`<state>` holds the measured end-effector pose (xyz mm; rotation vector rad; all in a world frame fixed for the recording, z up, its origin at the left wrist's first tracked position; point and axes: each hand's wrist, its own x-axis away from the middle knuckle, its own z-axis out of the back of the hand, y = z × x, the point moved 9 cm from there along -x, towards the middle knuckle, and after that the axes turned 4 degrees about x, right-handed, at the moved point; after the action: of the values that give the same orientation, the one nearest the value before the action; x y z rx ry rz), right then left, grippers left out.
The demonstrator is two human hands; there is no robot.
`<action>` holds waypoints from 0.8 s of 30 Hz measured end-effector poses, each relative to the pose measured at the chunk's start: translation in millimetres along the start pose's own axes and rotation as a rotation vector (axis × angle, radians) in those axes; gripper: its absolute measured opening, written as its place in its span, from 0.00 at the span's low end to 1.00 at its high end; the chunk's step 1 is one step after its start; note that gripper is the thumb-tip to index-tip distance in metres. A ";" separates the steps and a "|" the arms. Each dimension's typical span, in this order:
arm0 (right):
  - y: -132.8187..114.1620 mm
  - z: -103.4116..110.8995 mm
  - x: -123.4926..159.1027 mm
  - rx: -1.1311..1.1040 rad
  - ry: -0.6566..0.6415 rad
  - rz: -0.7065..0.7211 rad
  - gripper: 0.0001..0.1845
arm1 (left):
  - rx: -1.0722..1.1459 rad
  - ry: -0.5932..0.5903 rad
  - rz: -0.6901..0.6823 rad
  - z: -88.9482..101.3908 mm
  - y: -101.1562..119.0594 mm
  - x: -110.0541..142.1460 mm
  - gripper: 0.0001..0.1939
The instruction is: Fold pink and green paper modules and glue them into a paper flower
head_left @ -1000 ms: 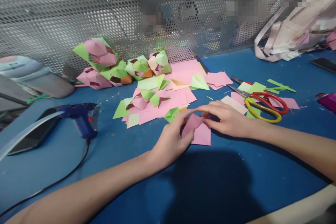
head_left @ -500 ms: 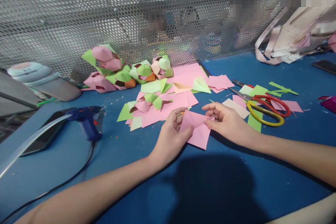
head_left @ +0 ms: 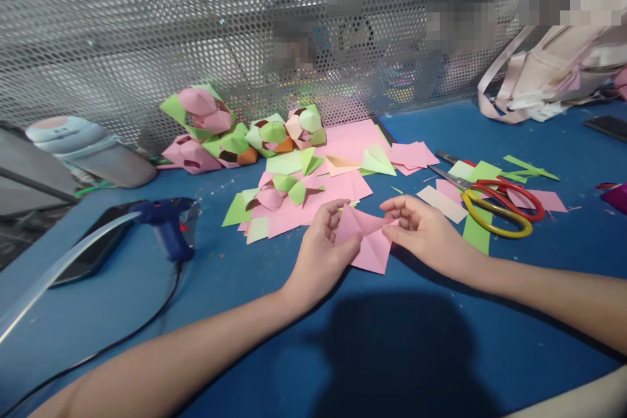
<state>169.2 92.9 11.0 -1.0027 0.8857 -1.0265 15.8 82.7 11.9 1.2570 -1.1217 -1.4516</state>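
A creased square of pink paper (head_left: pixel 373 253) is held above the blue table between my two hands. My left hand (head_left: pixel 326 241) grips its left side, thumb on top and fingers behind. At the right corner my right hand (head_left: pixel 416 225) pinches the paper between thumb and fingers. The upper edge bends inward between the hands. Just beyond lie pink paper sheets (head_left: pixel 294 217) with a partly assembled pink and green folded piece (head_left: pixel 279 191) on them. To the right of my right hand rest yellow-handled scissors (head_left: pixel 497 214) and red-handled scissors (head_left: pixel 531 199) over paper scraps.
Folded paper balls (head_left: pixel 235 144) are piled against the perforated metal panel (head_left: pixel 196 32). At left are a blue glue gun (head_left: pixel 169 228) with its cord, a dark tablet-like device (head_left: pixel 93 251) and a plush-topped grey bottle (head_left: pixel 98 153). A pale bag (head_left: pixel 543 72) and a phone (head_left: pixel 607 126) sit at right.
The pink paper's upper edge dips more between my hands, and its creases show more strongly. Both hands keep their hold. The view has shifted slightly.
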 end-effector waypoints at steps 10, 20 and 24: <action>-7.8 0.7 1.5 -0.056 0.011 0.057 0.12 | -0.124 -0.092 0.026 -7.2 5.6 5.7 0.18; -20.1 0.1 7.4 -0.079 0.009 0.102 0.16 | 0.010 -0.185 0.113 -20.7 6.0 13.7 0.17; -25.5 -0.9 10.3 -0.066 -0.004 0.125 0.15 | 0.098 -0.223 0.183 -26.5 3.6 16.8 0.15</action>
<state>164.8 77.9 33.7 -0.9919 0.9717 -0.8945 40.7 63.5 10.2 1.0451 -1.4337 -1.4364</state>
